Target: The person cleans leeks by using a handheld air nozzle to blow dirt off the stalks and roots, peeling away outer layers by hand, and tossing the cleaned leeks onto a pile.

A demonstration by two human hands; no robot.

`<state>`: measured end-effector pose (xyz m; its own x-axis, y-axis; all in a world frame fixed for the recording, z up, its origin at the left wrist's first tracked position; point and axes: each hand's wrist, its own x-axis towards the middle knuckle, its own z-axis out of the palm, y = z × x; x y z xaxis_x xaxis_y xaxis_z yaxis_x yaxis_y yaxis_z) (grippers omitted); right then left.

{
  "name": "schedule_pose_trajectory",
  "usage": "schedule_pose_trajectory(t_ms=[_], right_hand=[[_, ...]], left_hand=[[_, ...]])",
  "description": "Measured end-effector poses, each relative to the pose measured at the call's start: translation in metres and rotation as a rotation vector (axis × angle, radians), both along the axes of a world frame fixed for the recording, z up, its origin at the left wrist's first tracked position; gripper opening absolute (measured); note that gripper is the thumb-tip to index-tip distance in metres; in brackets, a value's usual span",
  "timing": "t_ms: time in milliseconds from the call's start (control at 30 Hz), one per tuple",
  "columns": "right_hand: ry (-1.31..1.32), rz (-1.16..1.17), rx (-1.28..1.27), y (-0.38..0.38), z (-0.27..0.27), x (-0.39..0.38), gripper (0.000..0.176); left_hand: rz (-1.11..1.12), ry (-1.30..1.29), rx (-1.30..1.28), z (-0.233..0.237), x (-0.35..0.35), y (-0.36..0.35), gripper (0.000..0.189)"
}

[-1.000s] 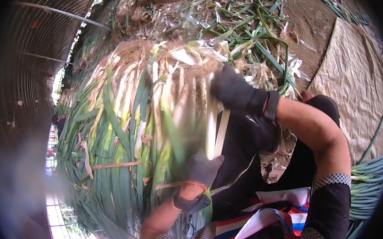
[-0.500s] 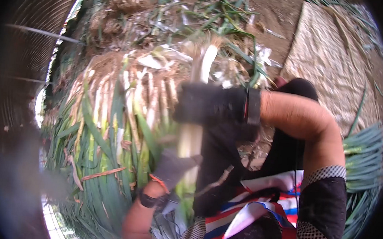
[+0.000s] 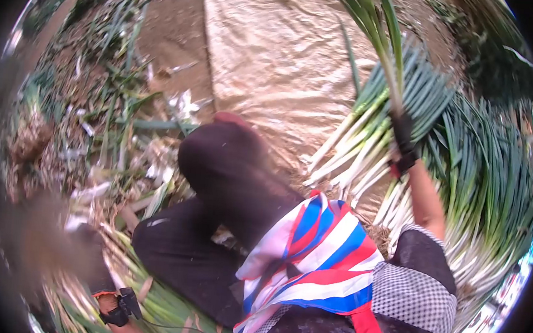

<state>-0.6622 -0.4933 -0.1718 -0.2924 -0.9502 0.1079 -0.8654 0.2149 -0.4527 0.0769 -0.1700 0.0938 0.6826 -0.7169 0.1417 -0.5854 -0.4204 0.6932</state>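
Note:
My right hand [image 3: 403,140], in a dark glove, is closed around the stalk of a large green onion [image 3: 393,82]. Its green leaves point up toward the top edge of the view. Below and beside this hand lies a fanned pile of cleaned green onions [image 3: 472,176], white ends toward me. At the lower left my left hand [image 3: 87,252], gloved, is near uncleaned green onions [image 3: 71,295]; a blurred patch over it hides its fingers. More of their leaves and stalks run along beside my folded leg [image 3: 191,248].
A tan sheet [image 3: 269,54] is spread on the soil [image 3: 174,31] ahead of me. Scattered peelings and leaf scraps [image 3: 109,135] cover the ground at the left. A striped red, white and blue cloth [image 3: 322,258] lies over my lap.
My view has swung to the right. My right hand has moved from in front of me over to the right-hand pile with a green onion; my left hand has let go of the stalk.

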Motion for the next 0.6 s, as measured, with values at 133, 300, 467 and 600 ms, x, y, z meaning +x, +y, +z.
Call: schedule_pose_trajectory(t_ms=[133,300,467,600], right_hand=[[-0.023,0.19,0.261,0.086,-0.181,-0.002,0.028],[0.185,0.197,0.539,0.121,-0.157,0.067,0.023],[-0.628,-0.351,0.404,0.122,-0.162,0.131,0.04],[-0.274,0.169,0.305,0.154,-0.195,0.134,0.034]], left_hand=[[-0.322,-0.02,0.338,-0.044,-0.043,-0.076,0.033],[-0.871,-0.485,0.969,-0.079,-0.087,-0.172,0.048],[-1.47,-0.495,0.884,-0.216,-0.075,-0.195,0.055],[-1.728,-0.61,0.496,-0.335,-0.06,-0.191,0.061]])
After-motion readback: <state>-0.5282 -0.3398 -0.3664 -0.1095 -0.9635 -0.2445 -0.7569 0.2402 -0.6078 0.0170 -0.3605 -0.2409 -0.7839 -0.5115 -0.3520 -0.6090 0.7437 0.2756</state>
